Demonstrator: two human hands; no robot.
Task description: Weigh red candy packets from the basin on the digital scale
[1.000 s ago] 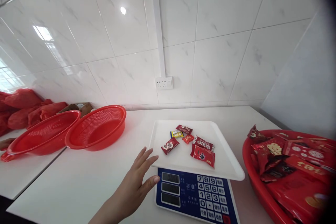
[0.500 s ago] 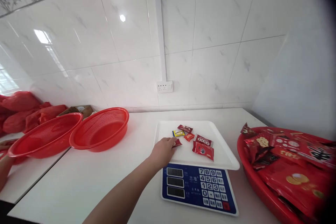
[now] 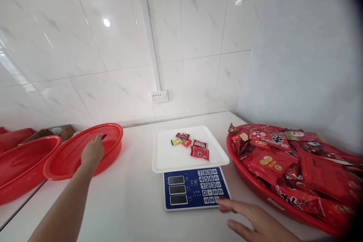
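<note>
My left hand is stretched out over the nearer red mesh basket, its fingers pinched on a small dark-red candy packet. My right hand lies open and flat on the counter, its fingertips at the front right corner of the blue scale. The scale's white tray holds several small candy packets in red and yellow wrappers.
A large red tray heaped with red snack packets stands to the right of the scale. A second red mesh basket sits at far left, with a cardboard box behind it. A wall socket is above the counter.
My left hand picked one candy packet off the scale tray and carried it left over the red basket. My right hand has come into view by the scale.
</note>
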